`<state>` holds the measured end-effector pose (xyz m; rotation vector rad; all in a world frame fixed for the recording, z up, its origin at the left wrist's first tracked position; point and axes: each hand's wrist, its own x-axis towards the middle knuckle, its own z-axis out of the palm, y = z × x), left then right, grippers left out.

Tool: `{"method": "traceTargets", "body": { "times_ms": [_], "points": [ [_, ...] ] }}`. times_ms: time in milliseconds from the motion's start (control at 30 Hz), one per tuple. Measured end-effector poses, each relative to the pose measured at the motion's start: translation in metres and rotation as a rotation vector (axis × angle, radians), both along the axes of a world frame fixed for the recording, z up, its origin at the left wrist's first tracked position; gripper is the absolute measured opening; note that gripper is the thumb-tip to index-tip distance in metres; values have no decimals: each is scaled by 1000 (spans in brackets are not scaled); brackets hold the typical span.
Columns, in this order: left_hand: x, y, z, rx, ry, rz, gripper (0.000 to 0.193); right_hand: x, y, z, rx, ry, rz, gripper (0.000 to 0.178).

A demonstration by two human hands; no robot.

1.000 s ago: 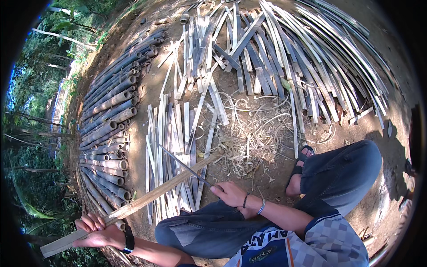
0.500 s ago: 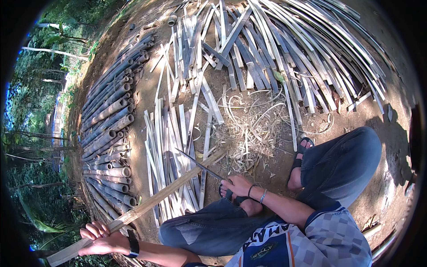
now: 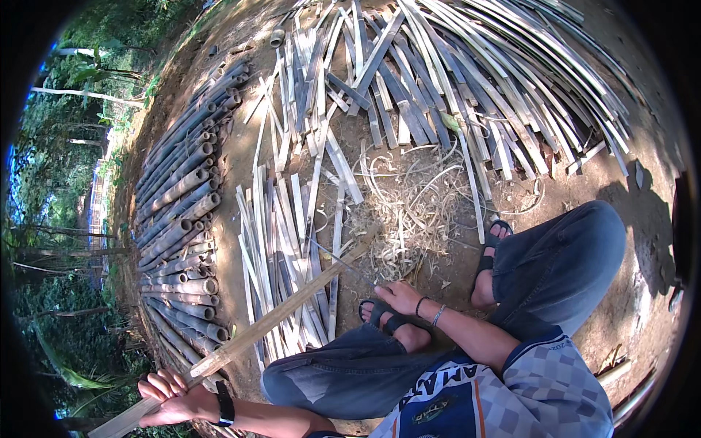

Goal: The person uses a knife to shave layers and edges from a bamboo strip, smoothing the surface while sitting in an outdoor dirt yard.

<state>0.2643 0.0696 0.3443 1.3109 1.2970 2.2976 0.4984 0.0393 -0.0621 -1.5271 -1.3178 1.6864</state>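
Observation:
My left hand [image 3: 175,398] is wrapped round the lower left end of a long, pale bamboo strip [image 3: 270,320]. The strip slants up to the right, its far end near a heap of shavings. In my right hand [image 3: 400,298] is a knife [image 3: 337,258] with a long, thin, dark blade, its handle hidden in my fist. The blade crosses the strip near its far end and points up and left. Whether its edge touches the wood I cannot tell.
Curly bamboo shavings [image 3: 409,219] lie on the dirt ahead. Split strips [image 3: 255,255] are piled near my left knee, and a larger pile [image 3: 511,87] fans out at the far right. Dark bamboo poles [image 3: 171,237] are stacked at the left. My sandalled feet rest among these.
My right hand and the knife have moved slightly right and away from me along the strip. The left hand has shifted a little to the right and down with the strip.

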Motion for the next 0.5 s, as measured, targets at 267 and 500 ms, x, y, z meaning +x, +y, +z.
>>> {"method": "traceTargets", "body": {
  "times_ms": [267,500],
  "points": [
    [-26,-25,-8,-2,76,-308,67,-8,-9,-49,-340,-21,-99,80],
    [-24,-39,-19,84,11,-265,68,-23,-2,-17,-85,3,-47,68]
  ]
}}
